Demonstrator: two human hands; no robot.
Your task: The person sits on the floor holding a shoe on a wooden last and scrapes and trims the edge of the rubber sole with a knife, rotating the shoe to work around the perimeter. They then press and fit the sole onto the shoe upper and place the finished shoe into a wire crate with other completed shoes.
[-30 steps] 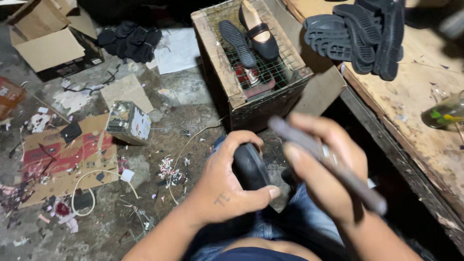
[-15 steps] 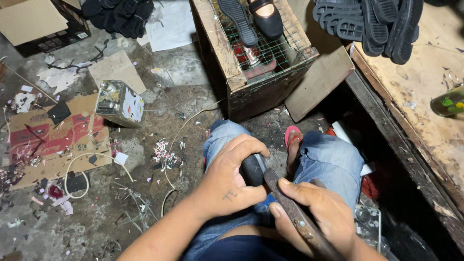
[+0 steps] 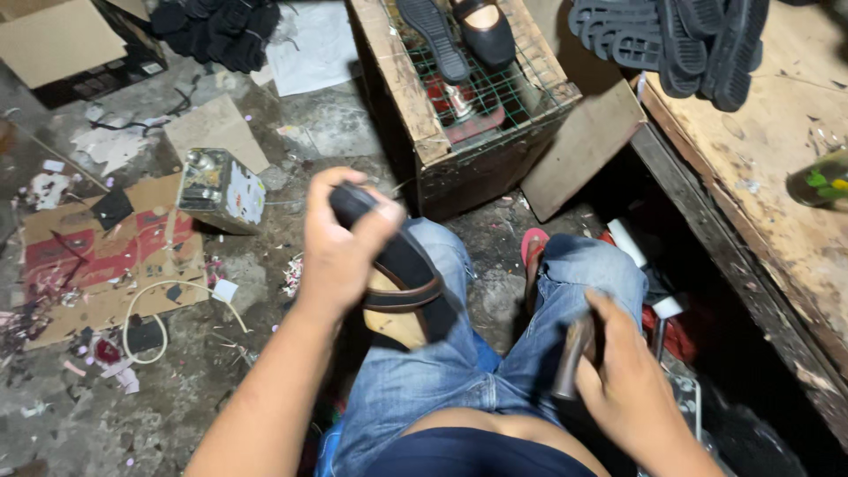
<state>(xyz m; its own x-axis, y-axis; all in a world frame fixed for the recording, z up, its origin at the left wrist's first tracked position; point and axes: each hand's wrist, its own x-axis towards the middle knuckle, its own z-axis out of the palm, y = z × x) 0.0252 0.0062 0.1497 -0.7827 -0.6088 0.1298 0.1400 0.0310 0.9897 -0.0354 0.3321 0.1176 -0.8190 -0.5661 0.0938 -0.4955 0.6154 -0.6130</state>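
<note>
My left hand point(image 3: 340, 243) grips a black shoe point(image 3: 402, 278) by its toe end, holding it above my left thigh with the tan insole showing. My right hand point(image 3: 623, 380) rests on my right knee and is closed around the handle of a long grey metal tool point(image 3: 572, 358), which points up between my legs. I sit in blue jeans point(image 3: 459, 371) with a foot in a pink sandal point(image 3: 533, 247) on the floor.
A wooden crate point(image 3: 415, 106) with green wire mesh holds a black shoe and a sole just ahead. Black rubber soles point(image 3: 680, 40) lie on a wooden bench point(image 3: 777, 177) at right. A metal can point(image 3: 219, 187), flattened cardboard and scraps litter the concrete floor at left.
My left hand lifted the shoe up and left, turning its opening into view. My right hand drew the metal tool away from the shoe and lowered it onto my right knee.
</note>
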